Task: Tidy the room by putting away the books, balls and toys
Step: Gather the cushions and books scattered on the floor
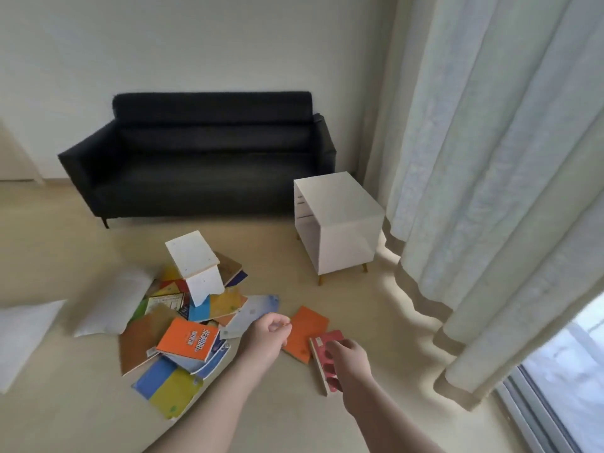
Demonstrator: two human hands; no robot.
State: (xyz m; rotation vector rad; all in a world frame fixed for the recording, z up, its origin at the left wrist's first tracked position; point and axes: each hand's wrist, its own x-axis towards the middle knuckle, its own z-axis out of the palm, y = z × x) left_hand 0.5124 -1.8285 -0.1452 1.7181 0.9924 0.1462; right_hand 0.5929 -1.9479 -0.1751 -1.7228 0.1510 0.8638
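Several colourful books (pixel 188 338) lie in a loose pile on the floor, with a small white stool (pixel 199 273) tipped over on top of them. My right hand (pixel 348 366) grips a red book (pixel 327 346) by its long edge, tilted up off the floor. An orange book (pixel 309 331) lies flat just left of it. My left hand (pixel 266 336) has curled fingers at that orange book's left corner; whether it pinches the book is unclear.
A black sofa (pixel 202 152) stands against the far wall. A white side cabinet (pixel 340 223) on short legs stands to its right, next to long pale curtains (pixel 490 191). A white pillow (pixel 111 302) lies left of the pile.
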